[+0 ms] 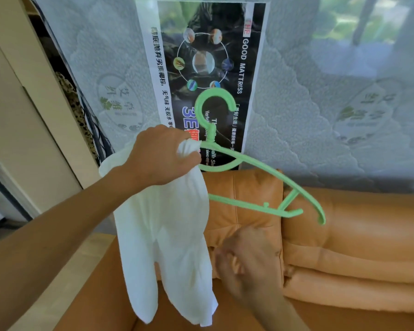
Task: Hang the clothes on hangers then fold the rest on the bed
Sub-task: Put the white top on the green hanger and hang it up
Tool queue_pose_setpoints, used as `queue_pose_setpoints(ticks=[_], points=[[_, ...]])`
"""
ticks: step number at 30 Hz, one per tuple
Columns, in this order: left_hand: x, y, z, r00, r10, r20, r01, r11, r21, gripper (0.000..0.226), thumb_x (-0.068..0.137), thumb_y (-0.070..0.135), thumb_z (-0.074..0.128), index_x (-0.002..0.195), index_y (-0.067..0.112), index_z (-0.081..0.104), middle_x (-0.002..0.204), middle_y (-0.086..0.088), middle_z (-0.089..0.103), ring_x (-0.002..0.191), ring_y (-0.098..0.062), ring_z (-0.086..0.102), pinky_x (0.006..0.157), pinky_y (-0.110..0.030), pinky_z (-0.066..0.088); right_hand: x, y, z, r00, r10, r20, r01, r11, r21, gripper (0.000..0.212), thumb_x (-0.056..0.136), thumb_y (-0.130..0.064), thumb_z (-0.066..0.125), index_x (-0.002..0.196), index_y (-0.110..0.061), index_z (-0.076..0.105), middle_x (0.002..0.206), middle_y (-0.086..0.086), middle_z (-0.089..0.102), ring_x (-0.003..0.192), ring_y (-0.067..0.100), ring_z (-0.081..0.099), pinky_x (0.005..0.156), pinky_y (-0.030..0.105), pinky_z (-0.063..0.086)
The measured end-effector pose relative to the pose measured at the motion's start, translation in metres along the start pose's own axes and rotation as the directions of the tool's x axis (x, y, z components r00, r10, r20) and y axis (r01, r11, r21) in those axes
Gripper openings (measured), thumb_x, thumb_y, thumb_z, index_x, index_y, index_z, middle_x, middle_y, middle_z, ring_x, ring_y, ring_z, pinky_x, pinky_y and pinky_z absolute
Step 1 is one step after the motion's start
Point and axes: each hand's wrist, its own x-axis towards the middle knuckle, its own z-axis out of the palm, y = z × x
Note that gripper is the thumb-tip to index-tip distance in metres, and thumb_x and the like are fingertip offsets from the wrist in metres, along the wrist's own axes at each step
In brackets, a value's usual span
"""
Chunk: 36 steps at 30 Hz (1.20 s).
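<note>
A light green plastic hanger (253, 163) is held up in the middle of the view, its hook pointing upward. My left hand (163, 154) grips a white garment (167, 235) together with the hanger's left shoulder near the neck. The garment hangs down from that hand in long folds and covers the hanger's left arm. Lower down, my right hand (246, 259) has its fingers curled at the garment's right edge; whether it pinches the cloth I cannot tell. The hanger's right arm and crossbar are bare.
An orange leather sofa (344, 235) fills the lower right behind the hands. A plastic-wrapped mattress (320, 103) with a printed label stands upright against the wall behind it. At left is a pale cabinet panel (22, 115) and wooden floor (81, 259).
</note>
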Motion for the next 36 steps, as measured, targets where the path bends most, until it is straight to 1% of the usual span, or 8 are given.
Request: queue_pose_setpoints(ticks=[5, 10, 14, 19, 22, 25, 30, 36], points=[[0.013, -0.004, -0.010, 0.995, 0.064, 0.079, -0.045, 0.974, -0.223, 0.038, 0.072, 0.048, 0.041, 0.059, 0.013, 0.033, 0.053, -0.001, 0.032, 0.052, -0.017, 0.032, 0.051, -0.035, 0.023, -0.028, 0.028, 0.050, 0.709, 0.550, 0.441, -0.581, 0.810, -0.077, 0.050, 0.084, -0.051, 0.068, 0.126, -0.034, 0.046, 0.106, -0.019, 0.046, 0.092, 0.001, 0.049, 0.073, 0.019, 0.045], [0.015, -0.003, -0.021, 0.977, 0.151, 0.150, -0.078, 0.910, -0.408, 0.026, 0.074, 0.026, 0.048, 0.061, 0.010, 0.032, 0.056, -0.002, 0.028, 0.052, -0.015, 0.025, 0.053, -0.042, 0.023, -0.034, 0.055, 0.080, 0.615, 0.591, 0.523, -0.628, 0.767, -0.129, 0.014, 0.086, -0.043, 0.059, 0.097, -0.035, 0.058, 0.094, -0.012, 0.056, 0.078, 0.011, 0.055, 0.066, 0.034, 0.053], [0.013, -0.009, -0.030, 0.969, 0.164, 0.188, -0.051, 0.868, -0.494, 0.022, 0.074, 0.016, 0.049, 0.067, 0.000, 0.036, 0.061, -0.013, 0.031, 0.054, -0.011, 0.027, 0.054, -0.036, 0.020, -0.051, 0.073, 0.096, 0.567, 0.548, 0.615, -0.689, 0.725, -0.011, 0.019, 0.096, -0.030, 0.055, 0.091, -0.017, 0.066, 0.086, -0.005, 0.067, 0.084, 0.015, 0.063, 0.077, 0.039, 0.055], [0.008, -0.040, -0.034, 0.966, 0.140, 0.218, -0.025, 0.887, -0.460, 0.034, 0.069, 0.025, 0.053, 0.077, -0.008, 0.053, 0.063, -0.013, 0.048, 0.054, -0.019, 0.042, 0.054, -0.037, 0.033, -0.036, 0.105, 0.065, 0.334, 0.773, 0.538, -0.942, 0.268, 0.201, 0.017, 0.104, -0.027, 0.055, 0.109, -0.014, 0.066, 0.098, 0.007, 0.072, 0.095, 0.026, 0.070, 0.077, 0.029, 0.056], [-0.003, -0.069, -0.029, 0.954, 0.197, 0.225, -0.077, 0.889, -0.452, 0.024, 0.071, 0.039, 0.054, 0.078, 0.020, 0.066, 0.066, -0.001, 0.063, 0.059, -0.021, 0.058, 0.055, -0.042, 0.046, -0.003, 0.129, 0.022, 0.410, 0.802, 0.434, -0.911, 0.338, 0.236, 0.014, 0.098, -0.040, 0.063, 0.103, -0.027, 0.068, 0.099, -0.003, 0.069, 0.093, 0.009, 0.067, 0.086, 0.026, 0.054], [-0.020, -0.094, -0.011, 0.952, 0.178, 0.251, -0.074, 0.924, -0.375, 0.020, 0.080, 0.062, 0.061, 0.081, 0.043, 0.055, 0.066, 0.016, 0.057, 0.063, -0.006, 0.058, 0.057, -0.026, 0.038, 0.042, 0.140, -0.024, 0.480, 0.775, 0.412, -0.869, 0.484, 0.103, 0.032, 0.093, -0.041, 0.063, 0.100, -0.010, 0.064, 0.095, 0.004, 0.064, 0.088, 0.012, 0.061, 0.077, 0.032, 0.049], [-0.040, -0.094, 0.028, 0.965, 0.100, 0.243, -0.065, 0.987, -0.145, 0.041, 0.079, 0.088, 0.036, 0.085, 0.049, 0.047, 0.056, 0.012, 0.052, 0.054, -0.004, 0.050, 0.054, -0.031, 0.043, 0.108, 0.134, -0.064, 0.510, 0.704, 0.495, -0.821, 0.570, 0.036, 0.029, 0.100, -0.027, 0.060, 0.075, -0.016, 0.052, 0.069, 0.003, 0.047, 0.065, 0.016, 0.046, 0.059, 0.031, 0.037], [-0.046, -0.057, 0.056, 0.995, 0.065, 0.078, -0.053, 0.987, -0.149, 0.056, 0.081, 0.073, 0.041, 0.091, 0.028, 0.073, 0.055, 0.024, 0.032, 0.053, -0.004, 0.035, 0.051, -0.020, 0.023, 0.136, 0.126, -0.070, 0.480, 0.731, 0.485, -0.858, 0.505, 0.088, 0.026, 0.100, -0.014, 0.057, 0.074, -0.013, 0.055, 0.062, 0.004, 0.050, 0.057, 0.016, 0.046, 0.056, 0.030, 0.036]])
